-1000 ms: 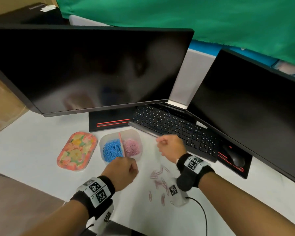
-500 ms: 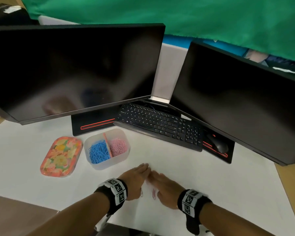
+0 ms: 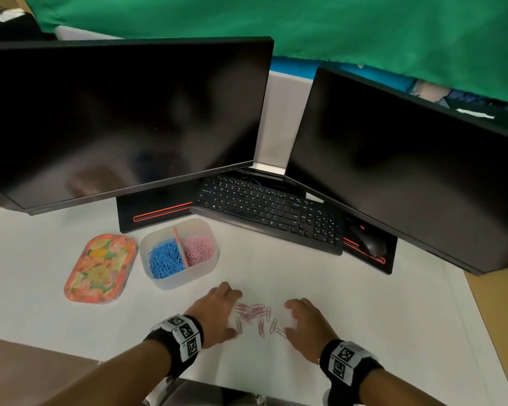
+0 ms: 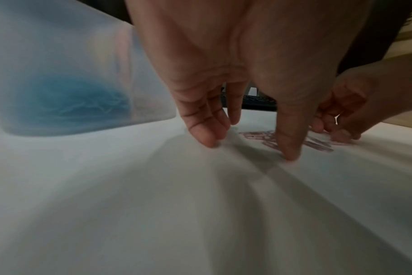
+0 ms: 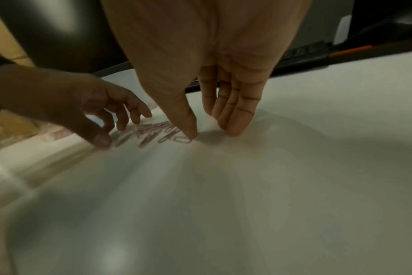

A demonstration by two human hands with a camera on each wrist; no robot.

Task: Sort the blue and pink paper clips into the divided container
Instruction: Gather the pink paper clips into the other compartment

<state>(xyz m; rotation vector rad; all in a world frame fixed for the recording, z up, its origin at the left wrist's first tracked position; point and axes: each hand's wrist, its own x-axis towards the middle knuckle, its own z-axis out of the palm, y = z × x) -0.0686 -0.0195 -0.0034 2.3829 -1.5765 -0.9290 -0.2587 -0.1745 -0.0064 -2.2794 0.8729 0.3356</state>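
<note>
- Half a second ago both hands lay pressed together over the loose pink clips (image 3: 254, 316); now they have drawn apart, leaving the clips bunched in one small heap, probably ready to scoop.
- The heap lies on the counter (image 3: 349, 291) just in front of the container (image 3: 170, 281), whose halves already hold blue and pink clips.
- Left hand (image 3: 217, 313) and right hand (image 3: 307, 323) flank the heap, fingers loosely spread, fingertips on the counter, holding nothing.

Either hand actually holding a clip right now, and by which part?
Nothing held. Left hand and right hand flank the loose pink paper clips, fingertips down on the white tabletop.
</note>
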